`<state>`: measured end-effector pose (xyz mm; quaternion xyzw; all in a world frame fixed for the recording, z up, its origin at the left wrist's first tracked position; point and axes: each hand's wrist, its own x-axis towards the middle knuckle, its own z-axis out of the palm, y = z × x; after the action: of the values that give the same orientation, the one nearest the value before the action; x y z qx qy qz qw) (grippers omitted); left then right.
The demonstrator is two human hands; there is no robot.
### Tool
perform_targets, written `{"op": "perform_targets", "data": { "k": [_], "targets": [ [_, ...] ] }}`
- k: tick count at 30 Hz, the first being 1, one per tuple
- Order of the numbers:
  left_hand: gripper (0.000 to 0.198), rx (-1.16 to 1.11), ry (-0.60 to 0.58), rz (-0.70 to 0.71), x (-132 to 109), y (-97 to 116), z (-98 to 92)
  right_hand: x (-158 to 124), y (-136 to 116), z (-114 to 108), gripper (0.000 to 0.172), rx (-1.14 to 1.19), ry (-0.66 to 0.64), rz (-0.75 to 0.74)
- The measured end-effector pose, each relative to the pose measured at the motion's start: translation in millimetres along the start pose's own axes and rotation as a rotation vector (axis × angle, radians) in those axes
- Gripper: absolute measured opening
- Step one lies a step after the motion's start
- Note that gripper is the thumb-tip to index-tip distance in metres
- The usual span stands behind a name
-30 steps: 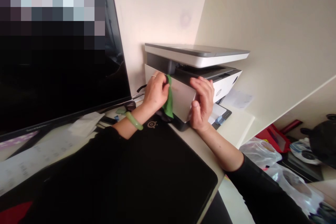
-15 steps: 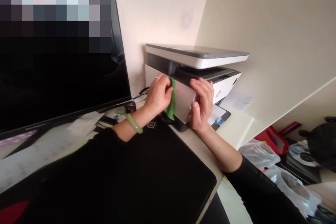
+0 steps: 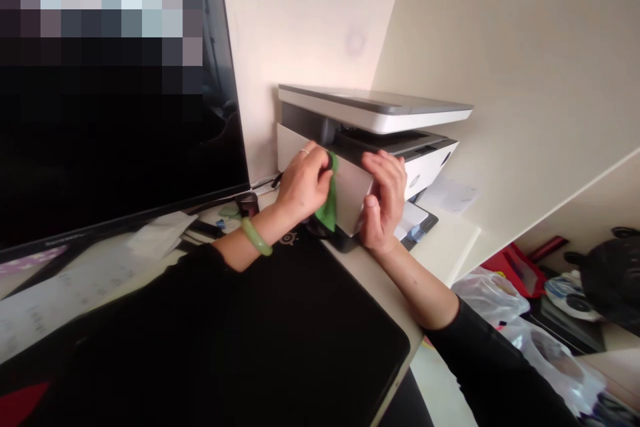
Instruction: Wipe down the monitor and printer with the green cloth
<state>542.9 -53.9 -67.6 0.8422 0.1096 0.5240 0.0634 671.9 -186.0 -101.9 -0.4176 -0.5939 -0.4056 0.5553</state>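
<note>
A white multifunction printer (image 3: 380, 107) stands on the desk corner, its grey-topped scanner lid raised above the body. My left hand (image 3: 303, 183) is shut on a green cloth (image 3: 327, 203), pressing it against the printer's pale front panel (image 3: 353, 190). The cloth hangs down from my fingers. My right hand (image 3: 385, 200) grips the right end of that panel, close to the cloth but apart from it. A green bangle (image 3: 256, 237) circles my left wrist. Part of the panel is hidden behind both hands.
A large black monitor (image 3: 120, 147) stands left of the printer, and a black desk mat (image 3: 275, 320) covers the desk in front. Papers lie near the monitor's base. Plastic bags (image 3: 490, 297) and a red bag (image 3: 515, 270) sit below the desk on the right.
My left hand and the green cloth have slid rightward along the panel, closer to my right hand. My right hand has stayed on the panel's end.
</note>
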Motion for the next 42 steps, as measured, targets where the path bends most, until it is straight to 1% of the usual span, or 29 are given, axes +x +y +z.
{"op": "perform_targets", "data": {
  "k": [3, 6, 8, 14, 16, 19, 21, 25, 27, 34, 39, 42],
  "targets": [
    [0.028, 0.032, -0.002, -0.002, 1.1, -1.7, 0.3, -0.1, -0.2, 0.1, 0.052, -0.002, 0.006, -0.004],
    [0.029, 0.049, 0.022, -0.066, 5.0, -12.6, 2.8, -0.2, -0.1, 0.6, 0.053, -0.01, 0.008, -0.007],
    [0.03, 0.045, 0.042, -0.091, 5.6, -16.0, 3.9, -0.2, 0.1, 0.7, 0.053, -0.018, 0.002, -0.004],
    [0.024, 0.036, -0.002, 0.005, -0.5, -2.2, 1.8, -0.5, 0.2, -0.3, 0.052, -0.016, -0.004, -0.002],
    [0.025, 0.054, -0.011, -0.005, 0.8, -3.0, 1.5, -0.5, -0.6, -0.4, 0.052, -0.016, -0.003, 0.005],
    [0.03, 0.071, -0.008, -0.073, 4.9, -9.8, 2.0, -0.3, -1.5, -0.3, 0.053, -0.018, -0.001, 0.007],
    [0.033, 0.075, -0.001, -0.095, 5.7, -11.4, 2.1, -0.1, -1.5, -0.1, 0.053, -0.019, -0.002, 0.006],
    [0.031, 0.067, -0.034, -0.006, 0.6, -1.9, 1.0, -0.3, -0.1, -0.1, 0.052, -0.014, 0.002, -0.004],
    [0.028, 0.063, -0.051, 0.015, -1.5, 1.9, 0.5, -0.6, 0.4, 0.0, 0.052, -0.016, 0.001, -0.002],
    [0.028, 0.1, -0.017, -0.071, 3.3, -7.1, 1.2, -0.4, -0.1, 0.4, 0.052, 0.001, 0.006, -0.007],
    [0.02, 0.13, -0.122, -0.018, -1.2, 10.0, -4.2, 0.0, -0.8, -0.4, 0.051, 0.003, -0.002, 0.002],
    [0.018, 0.157, -0.141, -0.036, 0.4, 10.6, -6.2, -0.2, -1.4, -0.3, 0.051, 0.005, 0.003, 0.002]
  ]
}}
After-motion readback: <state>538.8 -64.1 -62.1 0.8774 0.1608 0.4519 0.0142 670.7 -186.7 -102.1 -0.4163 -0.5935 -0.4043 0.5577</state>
